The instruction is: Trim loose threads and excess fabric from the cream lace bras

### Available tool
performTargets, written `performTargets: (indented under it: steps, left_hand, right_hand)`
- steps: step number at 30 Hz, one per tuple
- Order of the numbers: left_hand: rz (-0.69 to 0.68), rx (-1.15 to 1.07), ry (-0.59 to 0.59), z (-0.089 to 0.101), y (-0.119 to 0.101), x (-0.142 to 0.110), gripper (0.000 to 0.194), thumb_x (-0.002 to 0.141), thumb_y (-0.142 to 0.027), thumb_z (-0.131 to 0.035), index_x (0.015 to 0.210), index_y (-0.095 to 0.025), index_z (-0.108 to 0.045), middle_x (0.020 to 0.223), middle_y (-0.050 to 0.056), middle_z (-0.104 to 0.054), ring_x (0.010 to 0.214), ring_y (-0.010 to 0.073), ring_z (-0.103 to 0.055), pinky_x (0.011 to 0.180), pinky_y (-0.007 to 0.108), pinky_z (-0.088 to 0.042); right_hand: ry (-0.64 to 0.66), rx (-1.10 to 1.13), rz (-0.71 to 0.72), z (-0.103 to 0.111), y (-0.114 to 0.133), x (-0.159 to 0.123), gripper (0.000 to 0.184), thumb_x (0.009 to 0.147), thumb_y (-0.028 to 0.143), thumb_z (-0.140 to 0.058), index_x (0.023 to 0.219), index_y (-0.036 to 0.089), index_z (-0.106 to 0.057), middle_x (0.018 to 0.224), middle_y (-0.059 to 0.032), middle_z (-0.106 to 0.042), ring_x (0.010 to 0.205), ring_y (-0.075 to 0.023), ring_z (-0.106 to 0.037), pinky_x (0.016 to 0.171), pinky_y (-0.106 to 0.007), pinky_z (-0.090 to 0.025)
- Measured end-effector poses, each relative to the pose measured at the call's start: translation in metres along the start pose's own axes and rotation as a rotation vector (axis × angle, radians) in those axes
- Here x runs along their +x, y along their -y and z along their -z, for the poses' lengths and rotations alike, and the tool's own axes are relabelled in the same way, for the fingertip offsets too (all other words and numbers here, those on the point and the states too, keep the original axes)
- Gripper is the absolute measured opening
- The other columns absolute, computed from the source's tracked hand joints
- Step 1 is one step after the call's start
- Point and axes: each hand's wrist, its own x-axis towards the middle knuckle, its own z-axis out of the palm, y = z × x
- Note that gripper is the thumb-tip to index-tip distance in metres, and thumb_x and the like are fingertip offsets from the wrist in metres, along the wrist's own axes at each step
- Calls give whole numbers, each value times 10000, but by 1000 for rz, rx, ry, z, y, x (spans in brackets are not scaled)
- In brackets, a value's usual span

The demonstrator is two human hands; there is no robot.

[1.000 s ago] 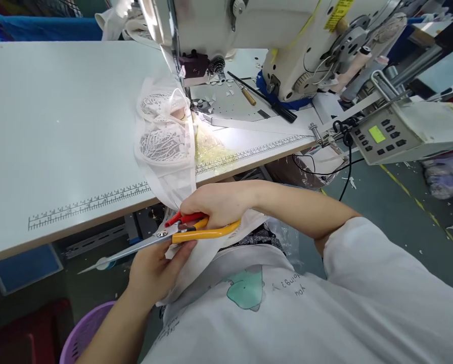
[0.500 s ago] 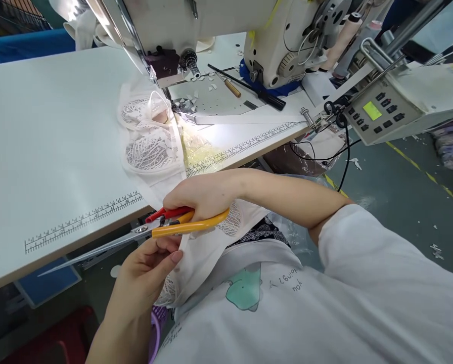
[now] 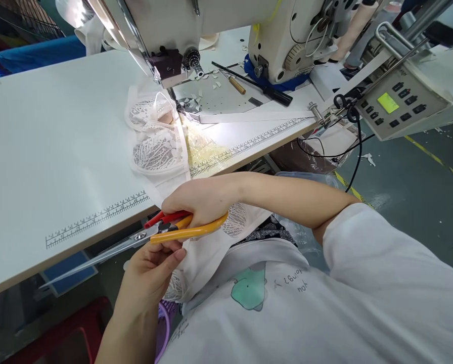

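My right hand (image 3: 199, 199) is closed round the yellow and red handles of long scissors (image 3: 135, 238), whose blades point left below the table edge. My left hand (image 3: 150, 268) sits just under them, its fingers pinched on the white fabric (image 3: 207, 253) that hangs down into my lap. That fabric runs up to white lace garment pieces (image 3: 156, 136) lying on the table (image 3: 52, 136) beneath the needle of the sewing machine (image 3: 196, 30).
A control panel (image 3: 397, 103) with a green screen juts out at the right, cables hanging below it. A screwdriver (image 3: 234, 83) and a black tool (image 3: 264, 91) lie behind the needle plate among scraps. A purple basket (image 3: 162, 328) and a red stool (image 3: 59, 338) stand under the table.
The view has shifted slightly and the scissors now point further left and down. Both hands stay at the table edge on the scissors and fabric.
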Motion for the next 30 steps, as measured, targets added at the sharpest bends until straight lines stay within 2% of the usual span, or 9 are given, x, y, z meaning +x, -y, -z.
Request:
performTargets:
  steps: [3, 8, 12, 17, 20, 23, 25, 28, 30]
  left_hand:
    - [20, -7, -16, -1, 0, -1, 204, 397, -188, -835, 509, -191, -664, 535, -23, -610, 542, 86, -516, 507, 155, -434]
    - [47, -22, -3, -2, 0, -6, 201, 500, -243, -840, 582, -188, -665, 596, -28, -615, 607, 89, -526, 568, 160, -442]
    - [102, -26, 23, -5, -1, -5, 269, 472, -329, -859, 642, -200, -696, 590, -14, -624, 583, 108, -539, 537, 192, -445]
    - [136, -46, 32, -9, 3, -4, 265, 459, -373, -852, 585, -197, -698, 542, 12, -626, 617, 175, -594, 527, 245, -471]
    - [132, -77, 0, -10, 7, -7, 239, 472, -358, -845, 597, -205, -710, 551, -3, -634, 566, 134, -572, 524, 217, -465]
    - [138, -107, -18, -8, 8, -11, 220, 499, -350, -827, 612, -195, -719, 534, 3, -633, 510, 120, -551, 481, 203, -445]
    - [146, -123, -24, -6, 8, -13, 202, 518, -334, -813, 611, -181, -720, 523, 15, -631, 492, 124, -544, 463, 207, -437]
    - [151, -140, -29, -6, 8, -14, 163, 526, -308, -800, 609, -192, -723, 536, 16, -641, 523, 135, -565, 479, 206, -445]
    - [146, -135, -25, -7, 8, -14, 138, 522, -294, -795, 591, -200, -721, 530, 11, -641, 526, 133, -567, 480, 199, -441]
  right_hand:
    - [0, -6, -13, -1, 0, 1, 303, 736, 120, -582, 614, 191, -314, 618, 46, -417, 577, -91, -350, 545, -240, -260]
    - [-6, 0, -13, -2, 0, 0, 307, 726, 95, -573, 614, 193, -306, 624, 41, -421, 586, -96, -359, 548, -244, -264]
    - [-11, 18, 2, -3, 1, -2, 304, 726, 99, -577, 624, 194, -307, 636, 38, -426, 590, -97, -371, 546, -242, -274]
    - [-28, 56, -22, -8, -1, -6, 287, 736, 140, -586, 641, 190, -320, 647, 36, -436, 589, -94, -379, 545, -234, -291]
    - [-212, 161, -75, -21, -3, -20, 244, 752, 215, -591, 722, 191, -350, 714, 28, -454, 607, -93, -389, 550, -225, -311]
    - [-476, 271, -100, -42, -3, -47, 378, 705, 407, -650, 787, 200, -345, 744, 30, -424, 594, -88, -361, 553, -227, -323]
    - [-413, 289, -111, -57, -3, -68, 469, 667, 548, -631, 727, 208, -314, 686, 36, -388, 577, -96, -344, 544, -239, -326]
    - [-93, 236, -254, -75, -2, -92, 508, 673, 632, -580, 663, 209, -298, 639, 32, -388, 541, -97, -319, 507, -238, -300]
    - [55, 182, -359, -82, 0, -99, 502, 686, 630, -572, 654, 206, -306, 625, 29, -407, 523, -96, -314, 495, -235, -286]
